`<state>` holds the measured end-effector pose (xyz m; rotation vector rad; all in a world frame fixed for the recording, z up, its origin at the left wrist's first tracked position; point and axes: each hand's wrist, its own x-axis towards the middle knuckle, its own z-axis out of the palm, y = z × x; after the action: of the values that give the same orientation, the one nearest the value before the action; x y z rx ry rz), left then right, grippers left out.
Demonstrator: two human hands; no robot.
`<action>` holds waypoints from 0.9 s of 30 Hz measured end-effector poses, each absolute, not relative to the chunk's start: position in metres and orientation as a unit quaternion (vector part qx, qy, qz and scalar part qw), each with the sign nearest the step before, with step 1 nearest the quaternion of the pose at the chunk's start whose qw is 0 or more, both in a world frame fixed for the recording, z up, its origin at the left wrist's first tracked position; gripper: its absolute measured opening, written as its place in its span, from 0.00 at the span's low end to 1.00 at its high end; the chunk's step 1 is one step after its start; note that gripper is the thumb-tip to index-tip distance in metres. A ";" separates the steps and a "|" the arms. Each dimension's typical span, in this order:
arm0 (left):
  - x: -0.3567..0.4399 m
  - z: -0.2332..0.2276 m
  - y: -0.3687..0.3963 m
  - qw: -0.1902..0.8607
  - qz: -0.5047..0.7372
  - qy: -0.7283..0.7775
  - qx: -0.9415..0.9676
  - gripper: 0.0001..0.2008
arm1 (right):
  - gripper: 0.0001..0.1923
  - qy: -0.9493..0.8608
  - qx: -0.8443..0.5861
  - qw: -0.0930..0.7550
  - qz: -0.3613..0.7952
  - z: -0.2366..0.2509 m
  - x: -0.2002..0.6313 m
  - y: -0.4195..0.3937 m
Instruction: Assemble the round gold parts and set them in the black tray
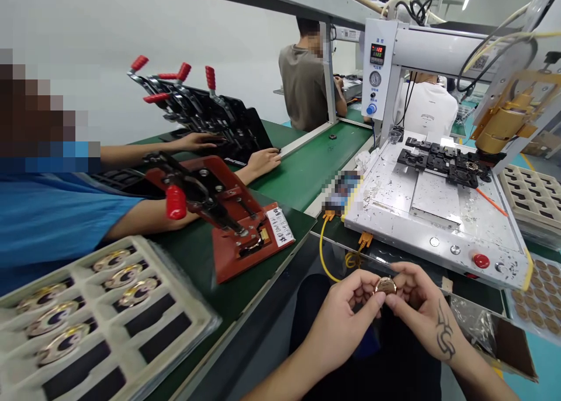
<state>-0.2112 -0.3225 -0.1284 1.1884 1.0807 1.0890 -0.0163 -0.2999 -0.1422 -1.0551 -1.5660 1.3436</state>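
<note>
Between my two hands is a small round rose-gold part (385, 285) with a shiny rim; its exact kind I cannot make out. My left hand (348, 316) pinches it from the left, thumb on the near edge. From the other side, the thumb and fingers of my right hand (416, 307) close on it too. The part is held above my lap, in front of the white press machine (394, 214). My fingertips cover much of its edge.
A red toggle-clamp fixture (245, 237) stands on the green bench at left. Near it, a beige tray (199, 313) bears several gold-coloured rings. A co-worker in blue (65, 214) reaches toward black clamps (219, 117). Round brown discs (537, 293) lie at right, by a red button (481, 261).
</note>
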 end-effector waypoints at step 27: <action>-0.434 0.029 -0.244 -0.100 0.555 0.475 0.675 0.24 | 0.16 -0.838 -0.215 0.399 0.304 -0.115 -0.110 -0.221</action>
<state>-0.4339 -0.2443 0.0291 2.2685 1.5958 1.8636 -0.1100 -0.2213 -0.1153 -0.5448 -2.1202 0.7692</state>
